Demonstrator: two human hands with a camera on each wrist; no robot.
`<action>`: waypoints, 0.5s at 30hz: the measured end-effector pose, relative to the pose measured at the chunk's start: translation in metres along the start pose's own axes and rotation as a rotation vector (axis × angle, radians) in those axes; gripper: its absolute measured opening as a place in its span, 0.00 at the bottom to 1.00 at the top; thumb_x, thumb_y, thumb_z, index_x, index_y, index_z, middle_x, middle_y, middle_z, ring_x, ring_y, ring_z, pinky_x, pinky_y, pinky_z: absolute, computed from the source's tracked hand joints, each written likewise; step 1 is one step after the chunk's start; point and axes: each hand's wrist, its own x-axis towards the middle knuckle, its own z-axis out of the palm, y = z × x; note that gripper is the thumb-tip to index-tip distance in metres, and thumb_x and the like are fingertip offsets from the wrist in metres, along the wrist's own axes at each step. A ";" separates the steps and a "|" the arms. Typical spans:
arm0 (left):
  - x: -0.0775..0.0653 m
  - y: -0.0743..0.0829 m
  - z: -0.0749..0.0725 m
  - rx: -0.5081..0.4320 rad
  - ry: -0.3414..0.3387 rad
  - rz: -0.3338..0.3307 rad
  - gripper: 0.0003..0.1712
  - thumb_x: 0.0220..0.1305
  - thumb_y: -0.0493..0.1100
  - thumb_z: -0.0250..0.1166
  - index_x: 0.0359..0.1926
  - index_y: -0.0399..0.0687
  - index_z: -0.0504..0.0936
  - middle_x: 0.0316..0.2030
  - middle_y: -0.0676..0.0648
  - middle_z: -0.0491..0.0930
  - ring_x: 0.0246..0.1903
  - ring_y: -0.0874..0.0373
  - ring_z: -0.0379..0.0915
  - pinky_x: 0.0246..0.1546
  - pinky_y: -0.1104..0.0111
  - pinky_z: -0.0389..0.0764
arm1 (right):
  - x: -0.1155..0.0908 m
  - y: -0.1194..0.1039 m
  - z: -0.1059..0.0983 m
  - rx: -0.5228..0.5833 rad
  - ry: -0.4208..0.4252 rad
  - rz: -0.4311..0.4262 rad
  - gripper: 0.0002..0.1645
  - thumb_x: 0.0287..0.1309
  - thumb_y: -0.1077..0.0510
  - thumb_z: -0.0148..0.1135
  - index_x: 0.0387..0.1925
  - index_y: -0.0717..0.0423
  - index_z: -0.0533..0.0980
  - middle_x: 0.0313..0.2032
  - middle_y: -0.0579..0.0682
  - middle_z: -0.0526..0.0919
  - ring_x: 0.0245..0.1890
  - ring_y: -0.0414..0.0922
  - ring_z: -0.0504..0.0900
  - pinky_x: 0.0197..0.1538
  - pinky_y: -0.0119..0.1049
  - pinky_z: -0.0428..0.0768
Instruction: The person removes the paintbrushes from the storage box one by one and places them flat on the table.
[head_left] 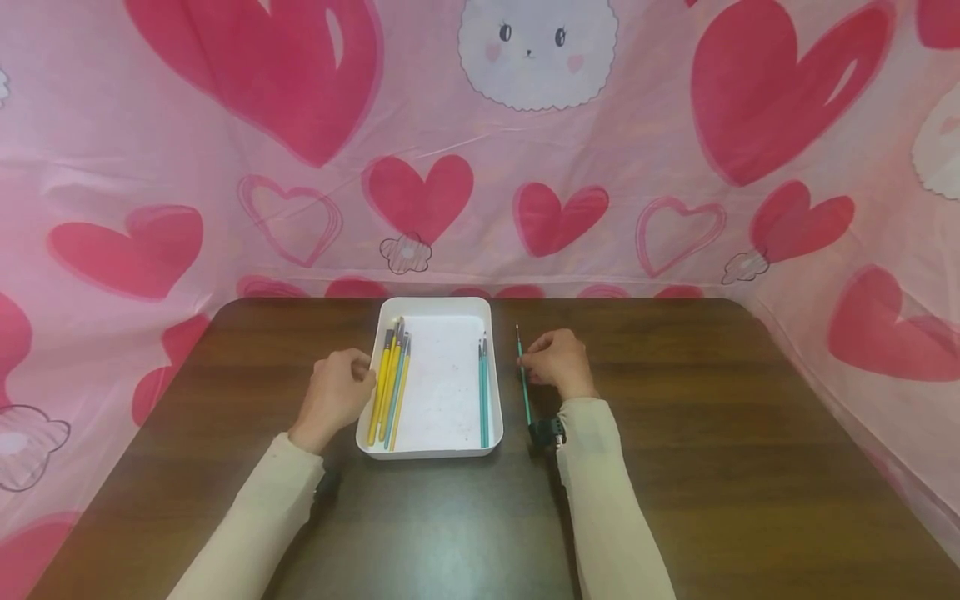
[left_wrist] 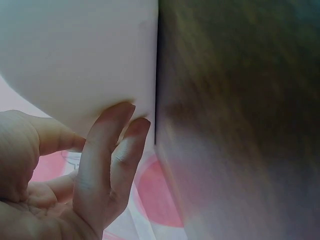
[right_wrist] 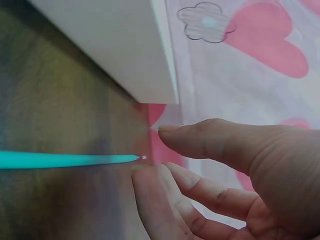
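A white tray holds several paintbrushes. Yellow brushes and a blue-handled one lie along its left side, and two teal brushes along its right. My left hand is at the tray's left edge; in the left wrist view its extended fingertips touch the outer wall. Right of the tray, my right hand is beside another teal paintbrush, bristles pointing away. Thumb and fingers stand apart near the brush's tip in the right wrist view.
Everything stands on a dark brown wooden table with rounded far corners. A pink heart-patterned cloth hangs behind it and along both sides. A small black wrist camera sits below my right hand, overlapping the brush's handle end.
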 end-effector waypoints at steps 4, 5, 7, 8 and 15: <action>0.000 0.001 0.000 0.002 0.001 0.004 0.20 0.71 0.39 0.58 0.59 0.33 0.79 0.50 0.33 0.83 0.44 0.44 0.81 0.49 0.50 0.86 | -0.004 -0.004 -0.003 0.027 0.016 -0.028 0.13 0.59 0.58 0.71 0.43 0.61 0.82 0.40 0.59 0.87 0.34 0.49 0.90 0.50 0.46 0.88; 0.000 0.001 0.000 0.002 0.002 0.006 0.20 0.71 0.39 0.58 0.59 0.33 0.79 0.50 0.33 0.83 0.44 0.44 0.81 0.49 0.50 0.86 | -0.005 -0.006 -0.003 0.032 0.019 -0.033 0.13 0.59 0.58 0.71 0.43 0.61 0.82 0.40 0.59 0.87 0.34 0.49 0.90 0.49 0.46 0.88; 0.000 0.001 0.000 0.000 0.003 0.007 0.20 0.71 0.39 0.59 0.59 0.33 0.79 0.50 0.33 0.83 0.44 0.44 0.82 0.49 0.50 0.86 | -0.007 -0.008 -0.004 0.034 0.023 -0.044 0.13 0.59 0.58 0.71 0.43 0.61 0.82 0.41 0.60 0.87 0.35 0.49 0.90 0.49 0.46 0.88; 0.000 0.001 0.000 -0.001 0.003 0.008 0.20 0.71 0.39 0.59 0.59 0.33 0.79 0.50 0.34 0.83 0.44 0.44 0.82 0.50 0.50 0.86 | -0.009 -0.009 -0.005 0.031 0.026 -0.047 0.13 0.60 0.57 0.71 0.43 0.61 0.82 0.41 0.60 0.87 0.35 0.50 0.90 0.50 0.46 0.88; -0.001 0.000 0.000 -0.003 0.008 0.009 0.20 0.71 0.39 0.59 0.59 0.33 0.79 0.51 0.34 0.83 0.44 0.44 0.82 0.50 0.50 0.86 | -0.019 -0.021 -0.004 -0.010 0.046 -0.074 0.14 0.61 0.56 0.71 0.45 0.59 0.83 0.41 0.58 0.88 0.36 0.49 0.90 0.53 0.50 0.86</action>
